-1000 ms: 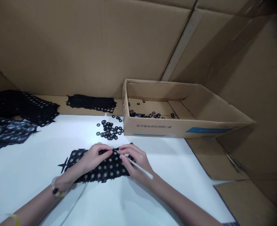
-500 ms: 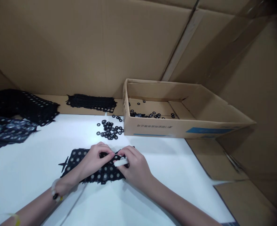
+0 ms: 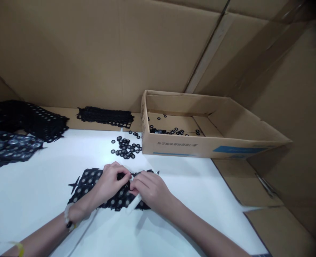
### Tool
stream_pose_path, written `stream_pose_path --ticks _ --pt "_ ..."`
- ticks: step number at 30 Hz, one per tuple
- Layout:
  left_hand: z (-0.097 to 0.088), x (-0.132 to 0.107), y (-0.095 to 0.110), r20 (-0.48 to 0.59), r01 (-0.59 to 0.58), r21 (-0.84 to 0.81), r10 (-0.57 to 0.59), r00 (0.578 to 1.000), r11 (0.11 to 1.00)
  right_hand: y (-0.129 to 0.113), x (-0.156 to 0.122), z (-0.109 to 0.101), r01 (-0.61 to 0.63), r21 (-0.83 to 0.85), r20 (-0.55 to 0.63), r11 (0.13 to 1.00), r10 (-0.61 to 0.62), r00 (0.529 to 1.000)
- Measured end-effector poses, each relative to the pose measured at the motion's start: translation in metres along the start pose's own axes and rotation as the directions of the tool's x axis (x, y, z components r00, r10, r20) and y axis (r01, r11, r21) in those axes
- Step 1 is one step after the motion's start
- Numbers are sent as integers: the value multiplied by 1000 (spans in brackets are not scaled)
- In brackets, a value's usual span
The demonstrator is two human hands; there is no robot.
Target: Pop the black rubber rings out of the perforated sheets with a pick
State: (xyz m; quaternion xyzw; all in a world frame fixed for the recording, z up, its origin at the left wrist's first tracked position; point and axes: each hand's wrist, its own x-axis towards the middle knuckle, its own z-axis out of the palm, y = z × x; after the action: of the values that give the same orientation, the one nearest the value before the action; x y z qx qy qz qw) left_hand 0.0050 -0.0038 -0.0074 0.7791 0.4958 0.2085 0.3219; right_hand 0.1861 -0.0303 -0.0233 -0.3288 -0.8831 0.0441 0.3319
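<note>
A black sheet of rubber-like rings with light round centres (image 3: pixel 88 177) lies flat on the white table, both hands over it. Thumb and fingertips of my left hand (image 3: pixel 112 182) are pinched together at the middle of the sheet; whatever sits between them is too small to make out. Close beside them, my right hand (image 3: pixel 152 191) is closed around a slim white-handled tool (image 3: pixel 133 204). Its handle slants down to the left below the palm, and a pointed tip shows past the knuckles. The fingertips of both hands nearly meet.
Loose black rings (image 3: pixel 126 147) lie in a pile behind the sheet. A shallow cardboard box (image 3: pixel 176 147) at the back right holds more rings. Stacked black sheets (image 3: pixel 104 116) stand at the back, with others (image 3: pixel 34 119) at left. Cardboard walls (image 3: pixel 67 50) enclose the table.
The white tool has swung in my right hand, its handle now pointing down-left below the palm. My right hand has rolled over slightly; my left stays pinched at the sheet.
</note>
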Motion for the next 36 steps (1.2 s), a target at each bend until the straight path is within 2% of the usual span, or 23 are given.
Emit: stream_pose_path --ticks 3,5,7,9,11,12,14,18,26,32,36 --pt "1 3 -10 -30 18 -61 -20 999 998 2 3 -12 40 70 14 997 -41 999" --pt "1 5 -15 -45 46 -32 -47 998 998 4 5 -21 -17 177 -23 984 22 1000" --pt "-2 7 -16 -26 73 16 -73 997 997 8 5 -28 -136 234 -52 963 152 987" --pt "-6 7 -14 30 75 45 -76 997 996 15 4 -30 -307 199 -12 931 316 949" --pt "-9 7 -11 76 56 59 -61 995 997 23 3 -27 -461 137 62 877 457 888" --pt "-10 6 -10 84 45 66 -50 995 997 26 2 -24 -510 128 80 851 504 860" --pt "-11 5 -11 89 21 84 -28 996 996 30 1 -17 -546 140 45 826 545 837" --pt "-11 3 -15 96 12 114 -23 995 993 30 0 -13 -494 125 -48 860 503 863" --pt "-19 2 -15 251 86 -9 -81 965 996 17 4 -28 -381 310 -3 871 401 916" --pt "-21 0 -16 254 105 -10 -98 962 994 5 1 -42 -343 517 -22 784 413 911" --pt "-24 2 -14 235 128 -58 -111 966 990 7 -3 -48 -316 494 -87 810 408 909"
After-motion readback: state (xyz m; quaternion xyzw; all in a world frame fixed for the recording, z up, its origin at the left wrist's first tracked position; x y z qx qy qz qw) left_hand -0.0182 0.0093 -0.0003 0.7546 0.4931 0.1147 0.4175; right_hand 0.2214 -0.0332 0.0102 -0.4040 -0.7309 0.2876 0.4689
